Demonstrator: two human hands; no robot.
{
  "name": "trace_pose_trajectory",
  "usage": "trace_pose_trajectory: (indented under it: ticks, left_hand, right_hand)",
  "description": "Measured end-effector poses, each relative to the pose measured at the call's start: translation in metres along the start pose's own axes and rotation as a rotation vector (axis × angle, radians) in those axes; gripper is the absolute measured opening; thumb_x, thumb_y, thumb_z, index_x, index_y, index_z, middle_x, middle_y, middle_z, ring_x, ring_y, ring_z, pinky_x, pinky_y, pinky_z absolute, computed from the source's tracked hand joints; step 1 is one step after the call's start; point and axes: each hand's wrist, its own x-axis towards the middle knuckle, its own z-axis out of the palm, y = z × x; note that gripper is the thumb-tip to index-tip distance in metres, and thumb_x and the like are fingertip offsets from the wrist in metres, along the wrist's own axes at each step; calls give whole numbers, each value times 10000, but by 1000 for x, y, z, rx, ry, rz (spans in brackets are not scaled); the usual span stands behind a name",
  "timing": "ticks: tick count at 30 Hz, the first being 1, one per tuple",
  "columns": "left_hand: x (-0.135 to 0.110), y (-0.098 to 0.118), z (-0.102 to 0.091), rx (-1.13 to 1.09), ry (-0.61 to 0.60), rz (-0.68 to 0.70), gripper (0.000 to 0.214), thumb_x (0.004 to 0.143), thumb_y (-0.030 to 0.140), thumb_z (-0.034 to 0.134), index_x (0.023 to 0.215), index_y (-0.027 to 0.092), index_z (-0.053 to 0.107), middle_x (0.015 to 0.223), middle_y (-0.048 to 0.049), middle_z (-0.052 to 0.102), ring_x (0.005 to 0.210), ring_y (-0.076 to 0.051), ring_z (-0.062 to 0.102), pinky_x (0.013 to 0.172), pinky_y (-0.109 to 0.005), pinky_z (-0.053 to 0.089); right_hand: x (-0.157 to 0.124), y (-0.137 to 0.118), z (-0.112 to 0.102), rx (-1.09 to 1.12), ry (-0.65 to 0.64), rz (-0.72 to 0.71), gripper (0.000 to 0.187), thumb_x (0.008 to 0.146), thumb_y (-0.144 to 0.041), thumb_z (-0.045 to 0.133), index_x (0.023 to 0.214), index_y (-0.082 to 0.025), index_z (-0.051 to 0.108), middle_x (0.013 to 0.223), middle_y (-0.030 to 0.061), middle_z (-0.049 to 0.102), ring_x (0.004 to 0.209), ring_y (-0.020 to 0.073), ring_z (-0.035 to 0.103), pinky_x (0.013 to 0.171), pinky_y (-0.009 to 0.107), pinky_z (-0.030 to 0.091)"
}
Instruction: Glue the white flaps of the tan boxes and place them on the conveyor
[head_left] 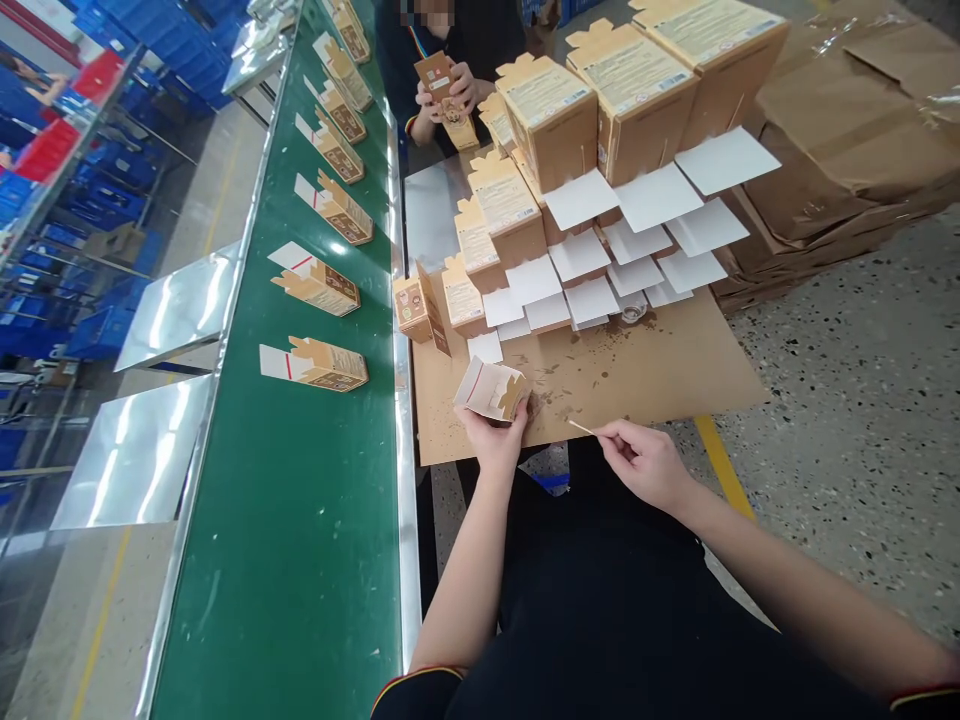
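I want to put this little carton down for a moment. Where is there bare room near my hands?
The cardboard sheet is bare between the stacked cartons and its near edge, beyond your right hand. The green belt is bare on this side of its nearest carton. Farther up, both are crowded.

The person wears black clothing [600, 620] that covers the lap and body. The left sleeve [416, 695] is short, its cuff edged with thin red and yellow stripes; the right sleeve [926, 698] has the same trim. The left hand [491, 440] and right hand [649, 465] are ungloved.
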Motion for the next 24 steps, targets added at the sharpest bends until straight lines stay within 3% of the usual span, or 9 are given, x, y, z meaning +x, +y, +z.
trace_pose_trajectory:
  ticks: [3,5,7,12,15,18,22,24]
  left_hand:
    - [3,0,0,-84,-1,2,800,745,556,1005,1271,289,465,1280,-146,701,1318,-365,755,1075,-516,667]
    - [10,-1,-18,-157,25,4,842,752,593,1014,1307,295,456,1336,-165,692,1337,-370,750,1093,-538,667]
    - [23,-6,-57,-173,131,15,888,753,617,1021,1337,300,432,1396,-175,675,1373,-373,733,1127,-567,657]
    - [62,-40,-194,-31,508,34,992,688,612,1026,1324,311,328,1589,-180,558,1492,-360,653,1230,-648,587]
    - [75,-62,-239,58,519,-129,953,655,503,1020,1245,315,296,1507,-170,562,1432,-347,674,1228,-665,574]
    - [72,-71,-248,131,486,-211,969,648,425,1022,1267,312,285,1478,-154,530,1437,-334,632,1251,-659,538]
    - [55,-61,-238,364,878,-27,868,740,356,941,1321,318,297,1449,-133,455,1462,-357,526,1297,-673,458]
    - [52,-52,-220,397,927,116,703,794,336,869,1265,318,348,1378,-113,462,1368,-355,564,1259,-668,478]
  right_hand:
    - [-2,-7,8,73,-57,29,246,1104,-268,586,935,-238,763,634,-26,614,506,126,514,552,269,454]
    - [-1,-10,12,124,-62,42,255,1113,-303,591,946,-238,773,643,-21,628,499,124,513,536,264,458]
    - [-1,-10,13,152,-38,53,258,1115,-317,597,961,-240,789,644,-19,625,504,125,521,533,260,464]
    - [3,-1,7,154,0,70,271,1098,-369,645,926,-239,810,613,-26,578,508,123,521,522,253,457]
    - [11,2,7,172,-29,71,290,1095,-416,660,921,-234,804,607,-32,566,499,115,505,516,250,449]
    - [19,4,4,188,-46,73,321,1097,-461,656,926,-234,805,615,-25,572,499,119,503,502,258,441]
    - [22,12,-14,155,31,94,336,1094,-512,673,925,-255,811,627,-8,591,505,140,517,488,283,443]
    - [21,18,-26,128,85,109,352,1089,-545,684,930,-259,814,628,0,598,510,151,533,481,294,450]
